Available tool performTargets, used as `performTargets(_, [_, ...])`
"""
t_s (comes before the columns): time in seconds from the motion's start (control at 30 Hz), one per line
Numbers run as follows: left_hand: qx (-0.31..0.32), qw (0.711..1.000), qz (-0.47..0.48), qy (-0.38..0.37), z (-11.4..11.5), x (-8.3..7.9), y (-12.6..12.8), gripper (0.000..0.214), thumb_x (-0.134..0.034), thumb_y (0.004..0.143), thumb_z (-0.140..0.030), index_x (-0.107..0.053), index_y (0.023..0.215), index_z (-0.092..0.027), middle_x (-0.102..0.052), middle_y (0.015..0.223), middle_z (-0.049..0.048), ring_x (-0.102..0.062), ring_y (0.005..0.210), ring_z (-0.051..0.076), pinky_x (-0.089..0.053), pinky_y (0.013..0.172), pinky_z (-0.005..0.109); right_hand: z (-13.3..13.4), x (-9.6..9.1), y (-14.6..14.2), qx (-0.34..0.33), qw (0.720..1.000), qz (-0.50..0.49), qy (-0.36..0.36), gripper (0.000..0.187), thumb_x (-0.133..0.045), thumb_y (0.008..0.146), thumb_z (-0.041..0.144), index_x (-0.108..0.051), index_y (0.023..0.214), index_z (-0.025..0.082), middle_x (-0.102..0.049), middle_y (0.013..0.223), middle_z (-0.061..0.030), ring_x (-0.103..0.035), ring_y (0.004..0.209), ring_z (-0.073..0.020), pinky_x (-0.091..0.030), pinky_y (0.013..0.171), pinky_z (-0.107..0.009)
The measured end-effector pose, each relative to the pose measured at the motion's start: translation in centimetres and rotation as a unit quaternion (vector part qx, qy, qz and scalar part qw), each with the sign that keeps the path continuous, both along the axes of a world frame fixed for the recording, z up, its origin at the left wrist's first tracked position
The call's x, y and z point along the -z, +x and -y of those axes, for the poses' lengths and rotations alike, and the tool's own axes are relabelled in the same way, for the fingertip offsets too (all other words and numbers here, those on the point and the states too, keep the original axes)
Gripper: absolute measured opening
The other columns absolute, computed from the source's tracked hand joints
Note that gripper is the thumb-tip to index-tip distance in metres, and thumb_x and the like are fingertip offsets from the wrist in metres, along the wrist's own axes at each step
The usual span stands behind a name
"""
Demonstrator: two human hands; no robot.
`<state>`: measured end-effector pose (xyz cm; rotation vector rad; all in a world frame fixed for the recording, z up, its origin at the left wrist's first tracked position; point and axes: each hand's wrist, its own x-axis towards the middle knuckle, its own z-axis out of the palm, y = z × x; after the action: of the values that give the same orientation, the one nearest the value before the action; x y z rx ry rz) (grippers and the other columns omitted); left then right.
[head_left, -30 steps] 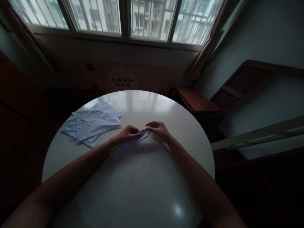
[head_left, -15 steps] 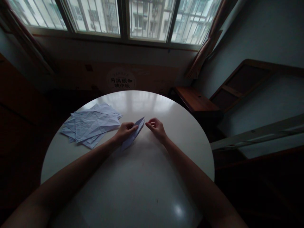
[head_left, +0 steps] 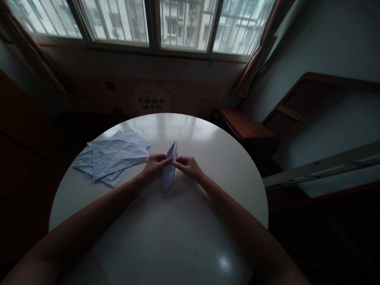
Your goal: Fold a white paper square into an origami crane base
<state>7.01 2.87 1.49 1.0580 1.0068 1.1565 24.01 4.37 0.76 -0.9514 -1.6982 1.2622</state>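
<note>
A folded sheet of pale paper [head_left: 168, 176], long and pointed at both ends, stands tilted above the table between my hands. My left hand [head_left: 154, 165] grips its left side near the middle, thumb across the face. From the right, my right hand [head_left: 189, 166] pinches the paper's edge between thumb and fingers, close to the left thumb. The other fingers of both hands are curled and partly hidden. To the left lies a loose pile of creased paper sheets [head_left: 118, 154], near my left hand.
The round white table [head_left: 178, 237] carries the pile and reflects the barred window [head_left: 184, 27]. A wooden bench [head_left: 245, 123] stands past its far right side. A cardboard box with printed characters [head_left: 190, 93] is under the window.
My right hand has moved left and taken hold of the paper, which it was apart from before. The paper has turned to stand more upright in my left hand.
</note>
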Motion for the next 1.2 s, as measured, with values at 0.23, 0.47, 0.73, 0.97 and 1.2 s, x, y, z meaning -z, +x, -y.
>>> performTargets(0.23, [0.038, 0.998, 0.045, -0.003, 0.0, 0.1, -0.1, 0.042, -0.088, 0.055, -0.031, -0.071, 0.086, -0.009, -0.073, 0.079, 0.0096, -0.068, 0.068, 0.017, -0.052, 0.063, 0.025, -0.6, 0.5, 0.2, 0.051, 0.998, -0.041, -0.006, 0.038, -0.074, 0.066, 0.052, -0.066, 0.077, 0.016, -0.063, 0.068, -0.0013, -0.056, 0.063, -0.0128, -0.044, 0.063, -0.028])
performTargets(0.47, [0.032, 0.996, 0.086, 0.002, 0.3, 0.1, 0.5, 0.045, -0.088, 0.053, -0.029, -0.069, 0.088, -0.008, -0.073, 0.075, 0.0079, -0.065, 0.062, 0.015, -0.048, 0.057, 0.023, -0.4, 0.3, 0.0, 0.055, 0.990, -0.114, -0.067, 0.044, -0.081, 0.058, 0.049, -0.063, 0.084, 0.019, -0.062, 0.068, 0.0011, -0.058, 0.064, -0.0124, -0.046, 0.064, -0.027])
performTargets(0.73, [0.060, 0.996, 0.048, -0.040, 0.2, 0.1, 0.3, 0.047, -0.089, 0.050, -0.034, -0.070, 0.085, -0.009, -0.070, 0.072, 0.0049, -0.060, 0.056, 0.012, -0.042, 0.052, 0.020, -0.2, -0.4, 0.2, 0.084, 0.989, -0.103, -0.067, 0.040, -0.080, 0.056, 0.051, -0.063, 0.066, 0.017, -0.058, 0.059, 0.0029, -0.049, 0.056, -0.0094, -0.038, 0.057, -0.025])
performTargets(0.97, [0.092, 0.995, 0.003, -0.044, 0.4, -0.2, 0.2, 0.044, -0.086, 0.057, -0.041, -0.070, 0.081, -0.008, -0.067, 0.067, 0.0028, -0.057, 0.053, 0.010, -0.038, 0.048, 0.019, 0.0, -0.5, 0.2, 0.074, 0.987, -0.109, -0.090, 0.040, -0.079, 0.056, 0.052, -0.062, 0.061, 0.015, -0.056, 0.056, 0.0032, -0.046, 0.056, -0.0091, -0.034, 0.056, -0.024])
performTargets(1.2, [0.173, 0.983, -0.021, -0.055, -0.3, 0.3, -0.9, 0.044, -0.085, 0.059, -0.038, -0.071, 0.088, -0.009, -0.068, 0.068, 0.0034, -0.059, 0.053, 0.011, -0.040, 0.049, 0.018, -0.4, -0.4, 0.6, 0.092, 0.981, -0.133, -0.110, 0.038, -0.080, 0.055, 0.051, -0.065, 0.063, 0.016, -0.056, 0.054, 0.0029, -0.044, 0.053, -0.0085, -0.034, 0.054, -0.024])
